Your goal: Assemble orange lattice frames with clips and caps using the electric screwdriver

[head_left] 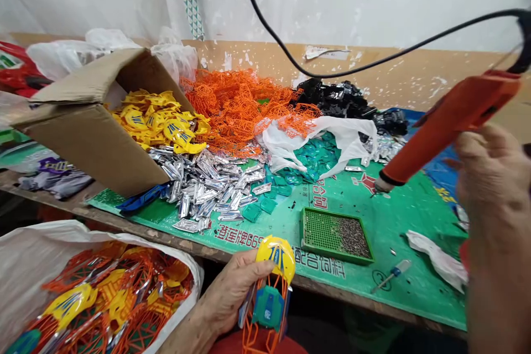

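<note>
A toy (267, 301) is showing a yellow cap marked in blue, an orange lattice and a teal centre. An orange screwdriver (452, 121) is trailing a black cord (373, 61), while a green mat (398, 221) is carrying red lettering beneath heaps of orange lattice (244, 110), yellow caps (160, 121) and silver pieces (207, 182).

green tray of screws (336, 236), small screwdriver (394, 275), green printed mat (398, 215), tipped cardboard box (91, 144)
</note>
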A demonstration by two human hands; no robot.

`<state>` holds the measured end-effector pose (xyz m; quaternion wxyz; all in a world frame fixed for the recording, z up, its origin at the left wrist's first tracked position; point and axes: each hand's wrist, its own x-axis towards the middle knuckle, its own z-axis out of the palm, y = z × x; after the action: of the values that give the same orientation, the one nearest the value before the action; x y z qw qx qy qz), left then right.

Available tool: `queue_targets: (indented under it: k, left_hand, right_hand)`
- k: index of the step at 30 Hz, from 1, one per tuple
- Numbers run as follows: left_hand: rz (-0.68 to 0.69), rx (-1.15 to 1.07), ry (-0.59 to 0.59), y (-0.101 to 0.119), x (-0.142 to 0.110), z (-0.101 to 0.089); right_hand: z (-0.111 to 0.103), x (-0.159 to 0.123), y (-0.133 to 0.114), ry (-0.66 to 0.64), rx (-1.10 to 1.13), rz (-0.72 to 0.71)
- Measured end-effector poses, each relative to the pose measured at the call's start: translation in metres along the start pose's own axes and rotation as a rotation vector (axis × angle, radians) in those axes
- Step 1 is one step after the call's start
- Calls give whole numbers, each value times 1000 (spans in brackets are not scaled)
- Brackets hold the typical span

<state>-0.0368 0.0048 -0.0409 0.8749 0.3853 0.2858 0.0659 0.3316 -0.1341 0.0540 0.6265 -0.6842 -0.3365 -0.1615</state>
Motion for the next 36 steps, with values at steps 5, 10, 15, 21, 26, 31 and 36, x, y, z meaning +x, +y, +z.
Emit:
queue_targets:
  k: [5,10,15,21,26,31,36]
  left_hand:
    - [12,-18,19,4,-2,4]
    - [5,-41,70,5,-2,3]
    - [-25,-96,90,6,-1,3]
    - [-63,-118,130,6,2,8]
    - [-97,-98,115,5,4,10]
    - [-113,-84,95,4,5,12]
    - [-116,-68,88,4,8,15]
  right_hand:
    - [58,9,-35,-85,385,239]
    - [95,10,-50,-70,365,337]
    - [118,-31,-53,-113,422,357]
    - [134,-82,-53,-58,432,378]
    - [143,-96,-48,-71,411,391]
    - [146,-104,-44,-89,408,402]
    - [148,-105,-42,-95,404,411]
